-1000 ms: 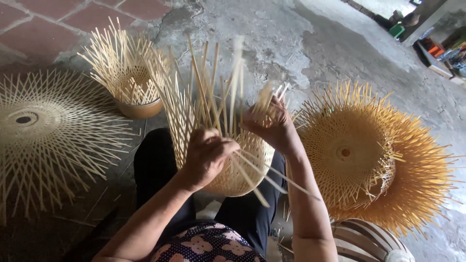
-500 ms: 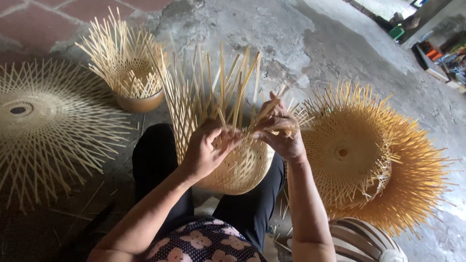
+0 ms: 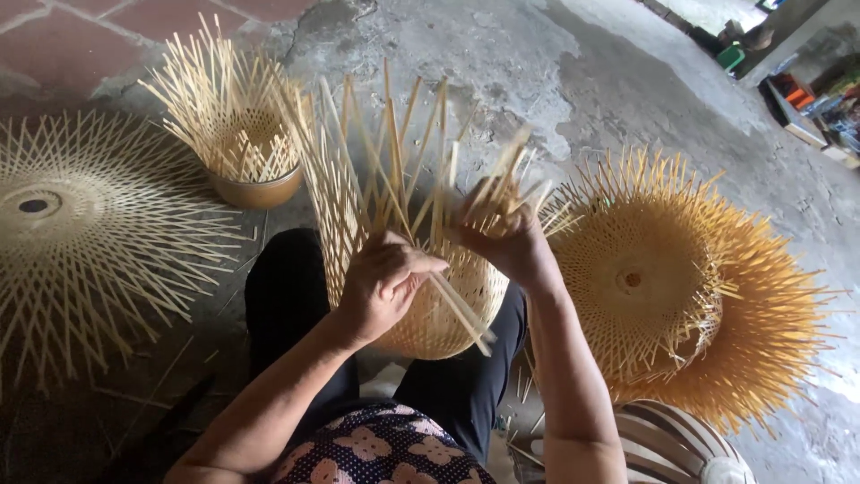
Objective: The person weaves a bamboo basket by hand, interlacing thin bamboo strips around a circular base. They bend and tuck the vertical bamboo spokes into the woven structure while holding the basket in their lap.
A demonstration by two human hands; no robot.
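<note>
Since half a second ago the right hand [image 3: 506, 237] has lifted, bunching upright strips [image 3: 394, 170]; the left hand [image 3: 385, 287] is closed on one strip. Between both sits the basket [image 3: 439, 314] on the lap. Weaving the wall, I judge; next the strip needs threading between uprights.
</note>
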